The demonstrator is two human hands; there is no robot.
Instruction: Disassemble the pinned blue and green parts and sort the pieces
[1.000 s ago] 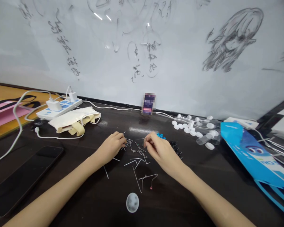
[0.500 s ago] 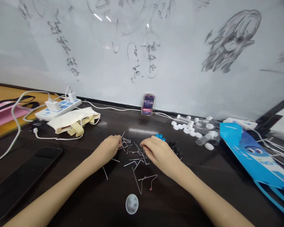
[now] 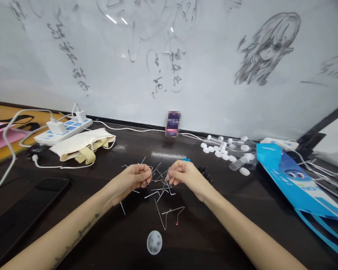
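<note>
My left hand (image 3: pixel 136 178) is closed in a pinch above the left side of a loose pile of bent metal wires (image 3: pixel 159 192). Whatever sits between its fingertips is too small to make out. Across the pile, my right hand (image 3: pixel 184 173) pinches a thin bent metal wire (image 3: pixel 166 180) between thumb and forefinger. Nearer to me lie two separate bent wires (image 3: pixel 169 212), one with a small red tip. A small round translucent dish (image 3: pixel 154 242) with dark little pieces in it stands at the front. Blue beads (image 3: pixel 186 159) show partly behind my right hand.
Small black parts (image 3: pixel 205 174) lie right of my right hand. White caps (image 3: pixel 218 152) and clear tubes (image 3: pixel 239 163) are scattered behind them. A blue bag (image 3: pixel 287 176) stands far right. Left are a dark phone (image 3: pixel 28 217), cream pouch (image 3: pixel 79 144) and power strip (image 3: pixel 64 131).
My left hand has turned so its thumb and fingertips show, and moved slightly right. My right hand has rolled, and a wire now shows at its fingertips. The view has shifted slightly.
</note>
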